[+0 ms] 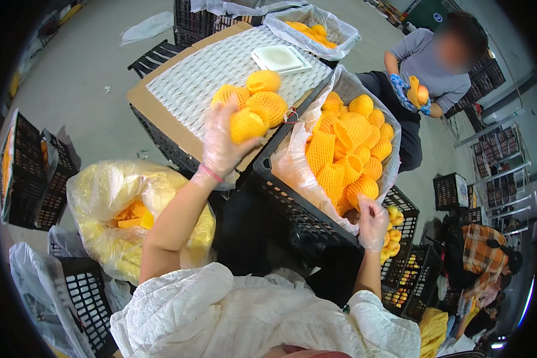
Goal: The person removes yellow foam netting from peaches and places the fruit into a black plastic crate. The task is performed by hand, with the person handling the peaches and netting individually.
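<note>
My left hand [223, 143], in a clear plastic glove, curls its thumb and fingers around a fruit in a yellow foam net [249, 126]. Its fingertips also touch another netted fruit [229, 95]; more netted fruits [268, 107] lie close by on the white padded sheet [183, 85]. My right hand [372, 223], gloved too, has its fingertips pinched at the near end of a foam-netted fruit [361, 189]. That fruit lies at the near corner of a black plastic crate [304, 201] with a white liner, heaped with netted fruits and foam nets.
A white digital scale [279, 59] stands on the padded sheet. Left of me sits a yellow plastic bag [116, 179] of foam nets. Crates of bare fruit [391, 241] stand at the right. Opposite, a co-worker [434, 67] in patterned gloves holds a partly netted fruit [417, 92].
</note>
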Demonstrator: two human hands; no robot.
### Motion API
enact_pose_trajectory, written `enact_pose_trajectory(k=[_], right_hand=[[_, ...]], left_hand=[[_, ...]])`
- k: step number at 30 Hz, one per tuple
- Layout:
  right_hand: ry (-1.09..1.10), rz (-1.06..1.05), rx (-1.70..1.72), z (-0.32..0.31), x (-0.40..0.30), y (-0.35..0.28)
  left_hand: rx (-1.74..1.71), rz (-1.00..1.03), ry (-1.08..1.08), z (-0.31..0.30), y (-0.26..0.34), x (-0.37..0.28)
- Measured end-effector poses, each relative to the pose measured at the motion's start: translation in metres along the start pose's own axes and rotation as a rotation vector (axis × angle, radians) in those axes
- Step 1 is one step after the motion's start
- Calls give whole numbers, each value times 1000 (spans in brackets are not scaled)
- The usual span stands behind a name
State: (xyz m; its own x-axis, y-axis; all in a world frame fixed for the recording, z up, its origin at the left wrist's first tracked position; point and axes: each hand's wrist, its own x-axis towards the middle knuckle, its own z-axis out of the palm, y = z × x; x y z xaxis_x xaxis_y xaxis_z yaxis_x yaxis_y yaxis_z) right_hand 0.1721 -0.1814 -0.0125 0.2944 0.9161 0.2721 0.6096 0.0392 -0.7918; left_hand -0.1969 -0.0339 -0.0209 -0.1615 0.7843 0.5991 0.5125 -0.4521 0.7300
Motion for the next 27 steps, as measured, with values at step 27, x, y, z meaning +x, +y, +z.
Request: enact_pose_trajectory(k=[27], right_hand=[[-30, -383, -466, -15, 73, -78]], left_hand=[[3, 251, -510, 16, 136, 28]])
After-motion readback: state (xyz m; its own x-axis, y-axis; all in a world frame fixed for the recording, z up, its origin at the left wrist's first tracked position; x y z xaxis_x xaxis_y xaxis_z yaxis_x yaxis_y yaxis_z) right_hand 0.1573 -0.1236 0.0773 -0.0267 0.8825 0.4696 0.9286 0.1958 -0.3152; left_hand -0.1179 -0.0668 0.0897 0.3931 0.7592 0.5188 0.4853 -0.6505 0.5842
